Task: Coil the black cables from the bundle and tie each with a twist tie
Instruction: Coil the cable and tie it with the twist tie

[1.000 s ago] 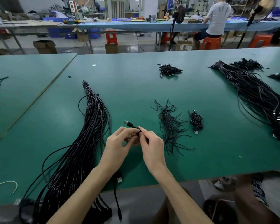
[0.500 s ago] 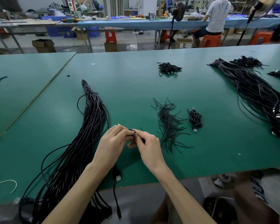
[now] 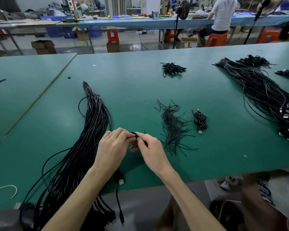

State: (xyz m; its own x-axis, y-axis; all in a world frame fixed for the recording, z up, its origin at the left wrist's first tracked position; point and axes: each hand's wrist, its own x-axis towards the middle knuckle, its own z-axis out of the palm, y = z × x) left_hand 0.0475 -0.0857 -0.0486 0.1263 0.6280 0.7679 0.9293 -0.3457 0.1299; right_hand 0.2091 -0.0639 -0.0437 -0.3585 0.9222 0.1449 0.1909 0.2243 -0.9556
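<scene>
The left hand (image 3: 113,145) and right hand (image 3: 151,150) both pinch a small coiled cable (image 3: 135,134) over the desk (image 3: 140,84), between the bundle (image 3: 90,130) and loose ties (image 3: 172,127).

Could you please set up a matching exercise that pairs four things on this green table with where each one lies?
Things:
1. long cable bundle
2. twist tie pile
3. tied cable coil
4. cable being coiled

Places:
A. pinched between the left hand and right hand
B. alone, right of the twist ties
C. stretched out left of both hands
D. between the hands and the tied coil

Pairs: 1-C, 2-D, 3-B, 4-A.
</scene>
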